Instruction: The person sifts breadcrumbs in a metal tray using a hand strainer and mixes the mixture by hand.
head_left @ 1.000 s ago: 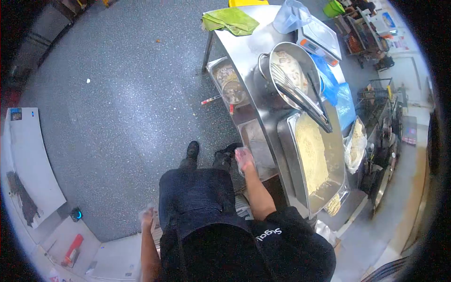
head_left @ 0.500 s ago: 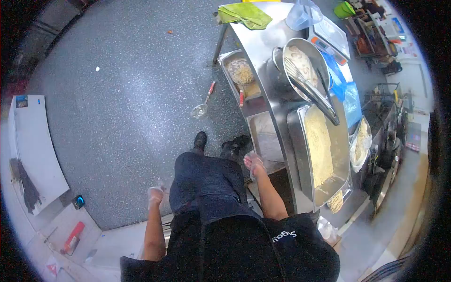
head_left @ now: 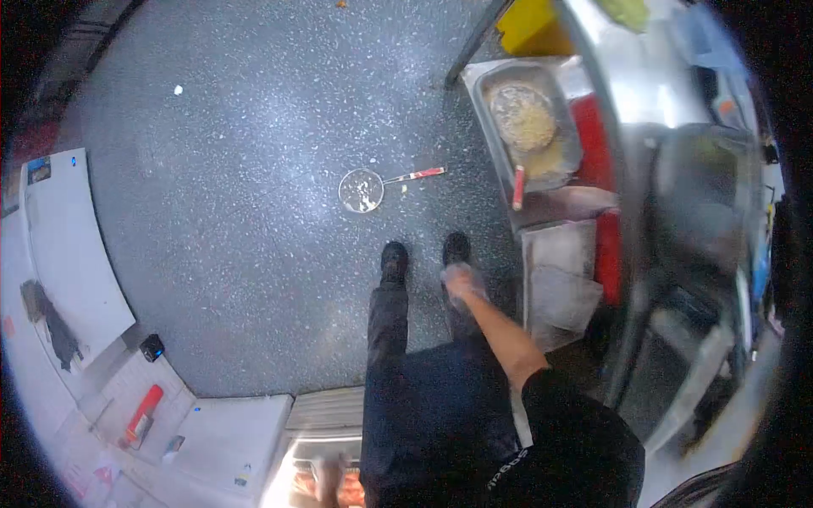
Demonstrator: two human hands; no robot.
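A round mesh strainer [head_left: 362, 190] with a red-tipped handle lies on the speckled floor in front of my shoes, pale bits on its mesh and a few beside it. My right hand [head_left: 461, 282], in a clear plastic glove, hangs above my right shoe; motion smears its fingers. Low in the view, my gloved left hand [head_left: 332, 474] is blurred in front of a lit opening with orange-red contents [head_left: 306, 484]. Neither hand touches the strainer. A second strainer [head_left: 523, 118] with a red handle sits in a metal tray [head_left: 563, 161], heaped with pale crumbs.
To my right stands a steel table [head_left: 652, 85], blurred, with the crumb tray and a whitish bin [head_left: 563, 296] beneath it. A yellow container [head_left: 533, 32] is farther back. On the left are a white panel [head_left: 72, 254] and a red-handled tool [head_left: 144, 411] on a white surface [head_left: 233, 436].
The floor strainer has turned; its handle now points right instead of away. My view has shifted, the table sliding right. My left hand has come down and back; my right hand is over my shoe.
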